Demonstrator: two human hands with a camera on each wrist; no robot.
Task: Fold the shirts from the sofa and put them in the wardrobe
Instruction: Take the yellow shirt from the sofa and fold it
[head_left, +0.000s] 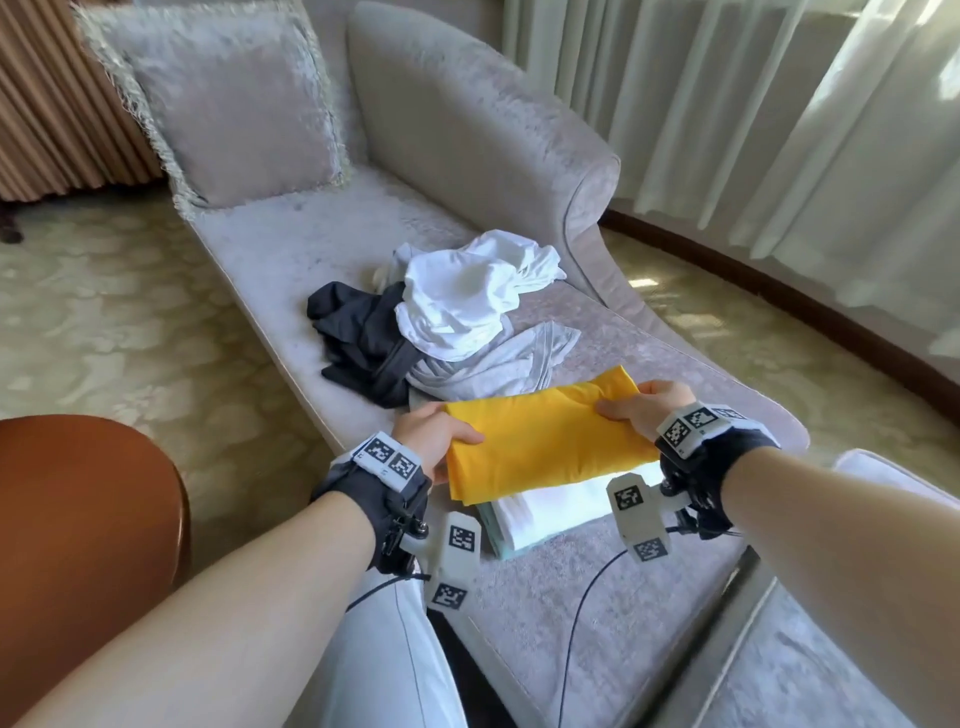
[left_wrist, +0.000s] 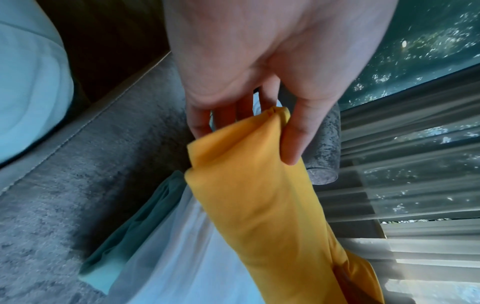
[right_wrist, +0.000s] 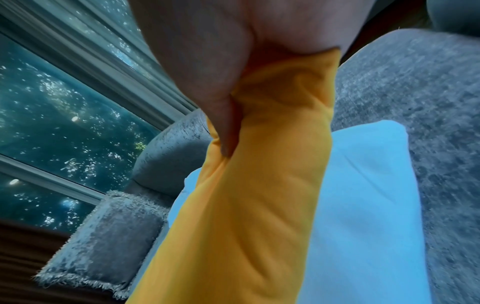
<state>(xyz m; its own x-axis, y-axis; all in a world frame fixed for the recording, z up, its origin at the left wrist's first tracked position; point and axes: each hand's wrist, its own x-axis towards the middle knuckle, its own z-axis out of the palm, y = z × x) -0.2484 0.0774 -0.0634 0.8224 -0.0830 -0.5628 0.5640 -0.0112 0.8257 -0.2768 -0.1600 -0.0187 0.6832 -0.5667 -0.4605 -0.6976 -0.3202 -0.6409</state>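
My left hand (head_left: 434, 434) has its grip closed on the left end of the folded yellow shirt (head_left: 545, 441): the thumb lies on top of the cloth and the fingers (left_wrist: 200, 125) curl underneath, as the left wrist view shows, with the thumb pressed along the fold's edge. The shirt stretches flat between my two hands, held just above a small stack of folded shirts (head_left: 550, 512), a white one on top of a pale green one, which rests on the near part of the sofa (head_left: 291, 249) seat. My right hand (head_left: 647, 408) grips the right end of the yellow shirt, thumb on top and pinching the cloth into creases; in the right wrist view the fingers beneath are covered by the fabric, so I cannot see how they lie. Beyond the yellow shirt, farther along the seat, lies a loose heap: a black garment (head_left: 358, 332) on the left, a crumpled white shirt (head_left: 467, 301) on top, and a grey shirt (head_left: 498, 364) spread under it toward me. How many pieces the heap holds is hard to tell. A fringed cushion (head_left: 228, 104) leans at the sofa's far end, and sheer curtains (head_left: 779, 104) hang on the right. The stack's far side is hidden by the yellow shirt.
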